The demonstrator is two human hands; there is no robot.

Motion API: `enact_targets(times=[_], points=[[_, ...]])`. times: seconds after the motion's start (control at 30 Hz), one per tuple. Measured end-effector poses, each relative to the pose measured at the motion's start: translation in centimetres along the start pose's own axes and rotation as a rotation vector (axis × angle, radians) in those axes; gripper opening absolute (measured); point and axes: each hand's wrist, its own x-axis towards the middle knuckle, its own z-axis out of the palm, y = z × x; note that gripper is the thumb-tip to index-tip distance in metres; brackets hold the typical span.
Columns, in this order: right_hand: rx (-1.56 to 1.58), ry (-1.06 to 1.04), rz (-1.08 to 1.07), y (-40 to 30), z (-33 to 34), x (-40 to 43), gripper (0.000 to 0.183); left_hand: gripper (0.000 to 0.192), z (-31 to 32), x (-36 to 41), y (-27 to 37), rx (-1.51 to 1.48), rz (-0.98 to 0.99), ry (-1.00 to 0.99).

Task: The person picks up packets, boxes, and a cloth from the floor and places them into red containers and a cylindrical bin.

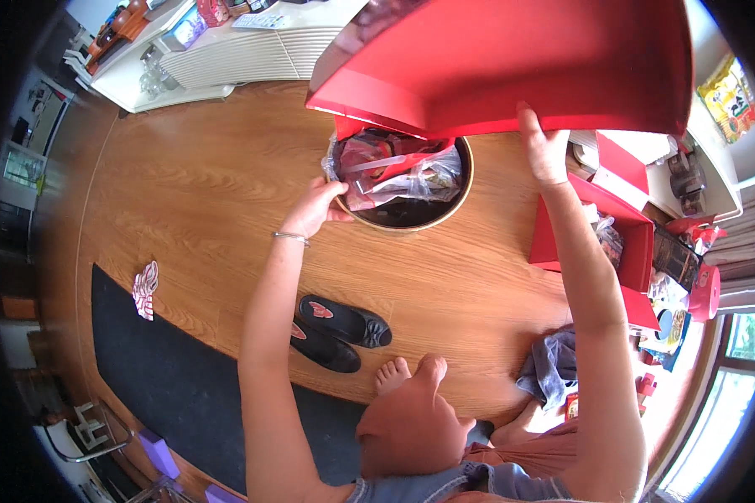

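My left hand (318, 204) grips the near left rim of a round trash bin (415, 225) standing on the wood floor. Crumpled plastic wrappers and a clear bag (409, 173) fill much of the bin. Above its far side, my right hand (544, 148) holds a large red cardboard box (497, 69) by its near edge, thumb on the inside. The box is tilted so its red interior faces me, and no contents show in it. A red flap at its lower left corner reaches down to the bin's rim. The box's far side is cut off by the picture's top.
A second red box (635, 248) with bagged items stands on the right. Black shoes (346, 324), a dark mat (182, 390), a striped cloth (145, 290) and a grey-blue cloth (550, 368) lie on the floor. A white cabinet (239, 60) runs along the back.
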Motion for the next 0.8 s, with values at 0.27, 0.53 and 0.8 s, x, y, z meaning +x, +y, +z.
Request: enact_targets(times=[0.27, 0.53, 0.8], points=[[-0.163, -0.032, -0.166, 1.1, -1.4, -1.9, 0.033, 0.092, 0.0, -0.3, 3.6, 0.551, 0.743, 0.425], [-0.201, -0.164, -0.295, -0.5, -1.1, -1.9, 0.035, 0.057, -2.2, -2.5, 10.9, 0.572, 0.650, -0.024], [-0.240, -0.045, -0.423, -1.5, 1.0, -0.2, 0.018, 0.041, 3.3, -3.6, 9.2, 1.129, 1.035, 0.347]])
